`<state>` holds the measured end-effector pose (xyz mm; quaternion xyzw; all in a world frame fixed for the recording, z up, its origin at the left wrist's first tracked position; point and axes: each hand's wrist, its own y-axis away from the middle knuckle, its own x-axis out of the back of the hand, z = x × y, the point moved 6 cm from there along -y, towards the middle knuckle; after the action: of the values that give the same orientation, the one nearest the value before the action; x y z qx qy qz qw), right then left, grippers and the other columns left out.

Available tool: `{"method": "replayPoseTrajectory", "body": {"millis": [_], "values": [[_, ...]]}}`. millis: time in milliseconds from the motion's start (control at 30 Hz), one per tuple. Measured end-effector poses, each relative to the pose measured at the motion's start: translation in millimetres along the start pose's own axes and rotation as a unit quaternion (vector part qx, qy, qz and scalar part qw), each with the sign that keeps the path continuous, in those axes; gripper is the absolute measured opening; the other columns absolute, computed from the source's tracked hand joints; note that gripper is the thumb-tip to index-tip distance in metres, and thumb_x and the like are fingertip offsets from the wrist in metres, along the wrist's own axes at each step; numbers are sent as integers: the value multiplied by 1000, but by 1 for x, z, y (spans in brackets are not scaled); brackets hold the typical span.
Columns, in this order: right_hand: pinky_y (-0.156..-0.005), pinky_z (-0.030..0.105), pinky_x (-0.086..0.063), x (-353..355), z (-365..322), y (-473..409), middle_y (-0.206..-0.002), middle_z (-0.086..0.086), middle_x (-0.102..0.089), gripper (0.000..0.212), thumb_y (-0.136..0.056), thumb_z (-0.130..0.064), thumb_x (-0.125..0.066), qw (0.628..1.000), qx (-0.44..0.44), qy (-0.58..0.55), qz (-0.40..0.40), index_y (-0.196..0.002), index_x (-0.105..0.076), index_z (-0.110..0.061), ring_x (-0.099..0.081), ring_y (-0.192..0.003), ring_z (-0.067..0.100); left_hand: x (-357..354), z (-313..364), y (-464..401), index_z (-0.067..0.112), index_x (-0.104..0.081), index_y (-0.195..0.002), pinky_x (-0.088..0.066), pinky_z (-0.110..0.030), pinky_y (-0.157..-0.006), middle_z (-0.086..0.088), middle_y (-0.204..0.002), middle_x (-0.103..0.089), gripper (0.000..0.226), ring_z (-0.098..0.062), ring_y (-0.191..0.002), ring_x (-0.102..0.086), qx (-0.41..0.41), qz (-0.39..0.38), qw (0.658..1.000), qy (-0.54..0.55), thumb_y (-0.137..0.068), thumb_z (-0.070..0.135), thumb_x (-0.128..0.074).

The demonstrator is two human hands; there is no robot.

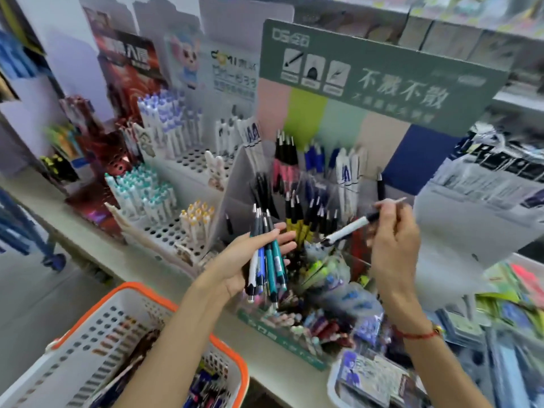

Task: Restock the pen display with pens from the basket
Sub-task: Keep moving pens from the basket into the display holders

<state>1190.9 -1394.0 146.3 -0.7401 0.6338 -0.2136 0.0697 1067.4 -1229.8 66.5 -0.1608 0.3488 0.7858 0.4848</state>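
Stationery shelves face us. Below our left hand [250, 260] sits the orange-rimmed basket [164, 301]; its fingers cradle a bundle of pens [266, 260] as ready stock, while our right hand [393, 234] pinches a white pen [348, 229], angled toward the tiered pen display [309, 184].

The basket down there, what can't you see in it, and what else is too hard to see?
- Basket, head view: the left arm covers its middle, and the bottom edge cuts it off.
- White pen in the right hand: blurred, so its print is unreadable.
- Pen bundle: left hand fingers hide part, so no count.
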Motion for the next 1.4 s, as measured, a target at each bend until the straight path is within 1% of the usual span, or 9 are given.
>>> {"method": "replayPoseTrajectory", "body": {"millis": [133,267,367,600,833,933,1033,1267,1400], "values": [[-57,12,-36,25,-1,-4,-74,-11,-53,22,-106,-21,-35,993,82,77,42,-97,-55,-14,-51,-64,-4,2,-10,-7,20,-59,-123,-60,-33,-70,-6,-106,-73,26,-15,-92,-73,-5,20,1000,-6,-99,16,-50],[-69,26,-38,11,-1,-4,-85,-2,-53,20,-103,-25,-41,963,159,216,5,-102,-54,-10,-50,-76,16,-3,-11,-6,17,-60,-120,-60,-32,-67,-3,-104,-74,23,-14,-90,-73,-9,24,999,-37,-99,14,-51],[-64,36,-48,-9,6,-4,-86,2,-58,16,-101,-28,-47,949,144,271,-76,-106,-50,-13,-56,-77,22,-11,-12,-8,7,-65,-112,-60,-29,-68,-4,-109,-73,21,-12,-93,-72,15,10,999,-50,-98,16,-53],[-79,38,-36,-39,11,-14,-91,1,-67,23,-95,-30,-59,909,193,344,-137,-94,-74,-13,-50,-94,26,-15,-18,-9,4,-62,-118,-60,-28,-68,-6,-110,-73,25,-16,-96,-72,24,4,1000,-19,-98,16,-54],[-68,35,-44,-44,1,-15,-81,1,-65,18,-85,-34,-72,895,226,368,-108,-92,-77,-17,-55,-81,23,-11,-21,-4,11,-64,-118,-59,-27,-78,-2,-112,-73,25,-14,-102,-70,23,-19,999,-40,-97,19,-56],[-64,30,-48,-41,-10,-6,-89,-5,-64,29,-88,-46,-65,925,178,315,-118,-101,-73,-22,-56,-82,13,-12,-21,-3,9,-65,-117,-58,-26,-79,-4,-112,-73,26,-15,-102,-70,36,-34,998,-50,-95,19,-58],[-68,35,-51,-50,-7,7,-82,-5,-64,32,-90,-51,-60,938,57,268,-214,-102,-75,-25,-58,-76,11,-17,-20,-2,6,-66,-116,-59,-26,-77,-8,-111,-73,26,-14,-95,-72,57,-55,994,-72,-94,18,-59],[-65,14,-44,-59,5,9,-78,-4,-66,7,-94,-20,-62,946,-111,83,-292,-90,-68,-20,-58,-69,0,-19,-10,4,6,-66,-119,-57,-22,-72,-7,-114,-72,30,-15,-103,-69,48,-102,988,-104,-94,21,-57],[-55,15,-48,-62,2,10,-82,5,-68,6,-99,-13,-52,960,-171,-65,-213,-95,-56,-14,-59,-63,7,1,-3,0,5,-65,-119,-60,-25,-71,-11,-110,-73,33,-17,-97,-71,24,-53,998,-36,-90,19,-59]]}}
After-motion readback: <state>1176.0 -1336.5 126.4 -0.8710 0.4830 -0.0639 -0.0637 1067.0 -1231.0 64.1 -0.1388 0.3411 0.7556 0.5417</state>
